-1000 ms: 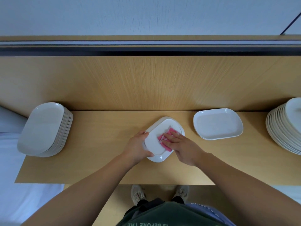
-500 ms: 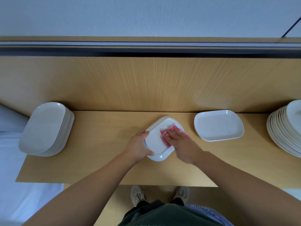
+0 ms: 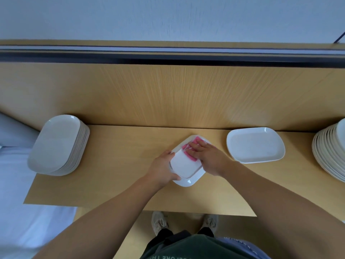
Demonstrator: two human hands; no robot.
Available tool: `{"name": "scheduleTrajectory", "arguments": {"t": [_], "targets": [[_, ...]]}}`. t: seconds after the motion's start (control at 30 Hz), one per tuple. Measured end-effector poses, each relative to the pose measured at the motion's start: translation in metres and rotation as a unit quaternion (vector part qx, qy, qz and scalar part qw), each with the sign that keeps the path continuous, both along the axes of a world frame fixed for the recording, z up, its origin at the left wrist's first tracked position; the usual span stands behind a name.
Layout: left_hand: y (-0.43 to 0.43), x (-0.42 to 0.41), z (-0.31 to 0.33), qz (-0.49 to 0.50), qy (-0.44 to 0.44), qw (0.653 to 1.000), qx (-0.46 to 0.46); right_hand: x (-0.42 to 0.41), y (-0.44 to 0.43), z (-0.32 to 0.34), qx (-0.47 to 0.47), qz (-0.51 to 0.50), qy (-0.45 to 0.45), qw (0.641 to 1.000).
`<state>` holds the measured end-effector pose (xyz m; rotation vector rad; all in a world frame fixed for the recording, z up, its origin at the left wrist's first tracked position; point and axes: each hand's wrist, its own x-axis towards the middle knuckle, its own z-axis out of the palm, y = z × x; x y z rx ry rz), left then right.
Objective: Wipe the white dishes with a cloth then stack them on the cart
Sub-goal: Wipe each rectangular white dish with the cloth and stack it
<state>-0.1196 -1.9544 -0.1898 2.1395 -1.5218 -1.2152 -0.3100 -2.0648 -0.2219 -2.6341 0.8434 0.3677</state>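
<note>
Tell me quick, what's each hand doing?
Left hand: grips the white dish by its edge.
Right hand: open, straight fingers pressing the pink cloth onto it.

The only lettering sits on the dark green garment (image 3: 186, 247) at the bottom edge: pale capitals (image 3: 155, 257), cut off by the frame, with only "TH" legible. Small print on the blue-grey fabric (image 3: 235, 244) beside it is too blurred to read.

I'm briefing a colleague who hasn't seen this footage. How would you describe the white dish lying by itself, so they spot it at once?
Find the long wooden table. On it, between the right hand wiping the middle dish and the tall stack at the right end, lies the lone dish. Unlike every other dish, it is unstacked, face up and untouched.
</note>
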Motion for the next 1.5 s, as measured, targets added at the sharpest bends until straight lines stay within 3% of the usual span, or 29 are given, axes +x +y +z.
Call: {"name": "scheduleTrajectory", "arguments": {"t": [0.2, 0.33, 0.7, 0.83, 0.9, 1.07, 1.2, 1.33, 1.5], "targets": [[0.002, -0.005, 0.005, 0.012, -0.022, 1.000, -0.013, -0.011, -0.016, 0.002, 0.018, -0.094, -0.013, 0.995], [0.006, -0.011, 0.013, 0.029, -0.033, 0.999, -0.020, -0.017, -0.019, 0.008, 0.029, -0.098, -0.066, 0.993], [0.030, -0.034, 0.038, 0.161, 0.093, 0.979, -0.085, -0.057, -0.009, 0.052, 0.049, -0.049, -0.234, 0.970], [0.034, -0.055, 0.051, 0.188, 0.074, 0.973, -0.108, -0.063, -0.010, 0.066, 0.058, -0.044, -0.263, 0.962], [0.037, -0.061, 0.055, 0.202, 0.036, 0.971, -0.120, -0.060, -0.010, 0.072, 0.063, -0.029, -0.300, 0.951], [0.056, -0.053, 0.072, 0.206, -0.156, 0.950, -0.173, -0.047, -0.007, 0.080, 0.053, 0.024, -0.337, 0.940], [0.081, -0.027, 0.077, 0.183, -0.318, 0.880, -0.302, -0.023, -0.003, 0.079, 0.033, 0.062, -0.352, 0.933], [0.107, 0.019, 0.070, 0.157, -0.377, 0.830, -0.381, 0.009, 0.011, 0.084, 0.039, 0.088, -0.358, 0.929], [0.127, 0.067, 0.074, 0.143, -0.415, 0.807, -0.396, 0.054, 0.023, 0.086, 0.034, 0.107, -0.352, 0.929]]}}
